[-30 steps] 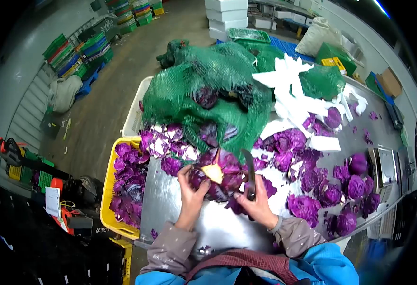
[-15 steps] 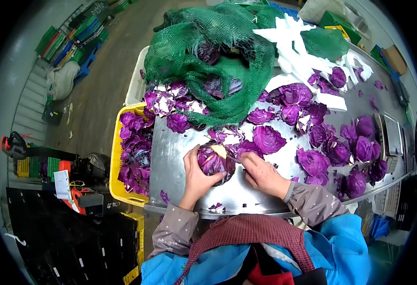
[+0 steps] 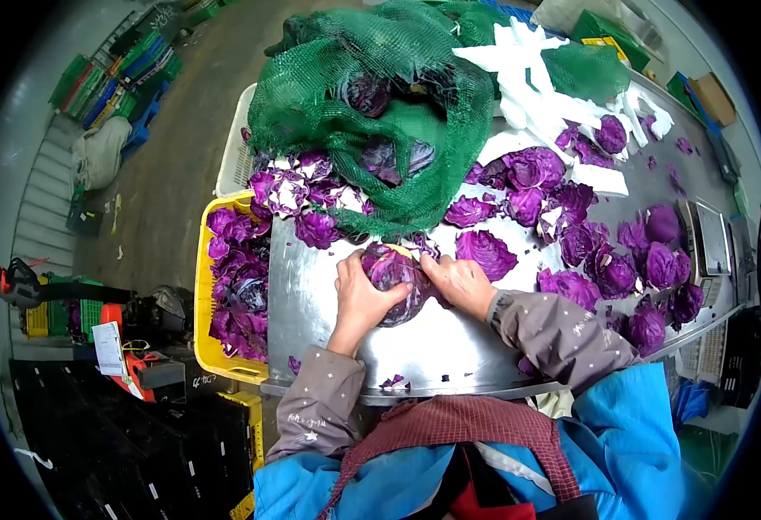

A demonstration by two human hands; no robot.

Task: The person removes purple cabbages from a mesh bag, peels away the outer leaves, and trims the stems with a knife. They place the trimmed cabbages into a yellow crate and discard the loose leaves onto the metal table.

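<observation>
A red cabbage (image 3: 395,282) stands on the metal table (image 3: 311,295) near its front edge, a pale yellow patch showing on top. My left hand (image 3: 363,299) is wrapped round its left side, thumb across the front. Against the upper right side my right hand (image 3: 460,282) presses with curled fingers; their tips are partly hidden, so a loose leaf or small tool there cannot be made out. Just behind the hands lies a loose purple leaf (image 3: 487,254), beside other trimmings.
A yellow crate (image 3: 207,321) full of purple leaves adjoins the table's left edge. Green netting (image 3: 458,130) with cabbages inside covers the back. Several cabbages, among them one cabbage (image 3: 647,329), sit at the right by a scale (image 3: 711,238). White wrapping (image 3: 519,78) lies behind.
My right hand has moved left from beside the cabbage onto its upper right side. My left hand still holds the cabbage, which is turned slightly. The whole view has shifted a little.
</observation>
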